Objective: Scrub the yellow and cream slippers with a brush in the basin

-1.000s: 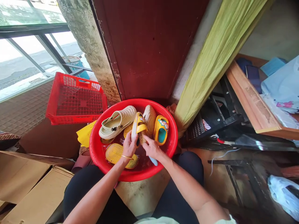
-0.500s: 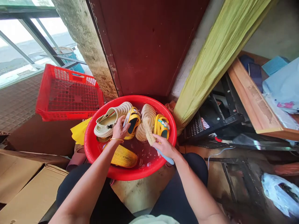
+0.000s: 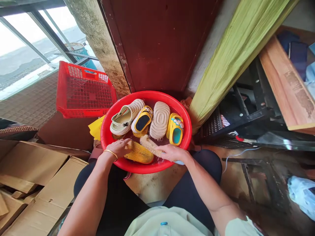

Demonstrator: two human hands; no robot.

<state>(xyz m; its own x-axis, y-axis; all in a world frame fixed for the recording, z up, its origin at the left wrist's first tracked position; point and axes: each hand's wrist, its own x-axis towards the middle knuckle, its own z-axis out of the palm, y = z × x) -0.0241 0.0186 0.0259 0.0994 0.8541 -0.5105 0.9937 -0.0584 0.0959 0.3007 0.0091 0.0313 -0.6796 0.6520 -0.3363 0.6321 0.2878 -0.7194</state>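
Note:
A red basin [image 3: 105,131] holds water and several shoes. My left hand [image 3: 119,148] is at the left end of a yellow shoe [image 3: 140,153] lying sole up; its fingertips are partly hidden, so its grip is unclear. In my right hand [image 3: 172,153] is a scrub brush [image 3: 149,144] with pale bristles and a blue handle, beside that sole. Behind stand a cream clog [image 3: 125,118], a yellow-and-white shoe [image 3: 143,120] with a dark insole, a beige shoe [image 3: 160,119] showing its sole, and a yellow clog [image 3: 176,129] with a teal insole.
A red crate [image 3: 86,93] sits behind the basin on the left, with cardboard boxes [image 3: 49,183] nearer. A dark red door [image 3: 159,42] rises behind. Green cloth [image 3: 221,59] hangs at the right, near a wooden drawer [image 3: 287,88] and a plastic bag [image 3: 301,196].
My left hand has left the yellow-and-white shoe and come down to the upturned yellow shoe. The brush in my right hand has moved from the beige sole toward it. The view has shifted.

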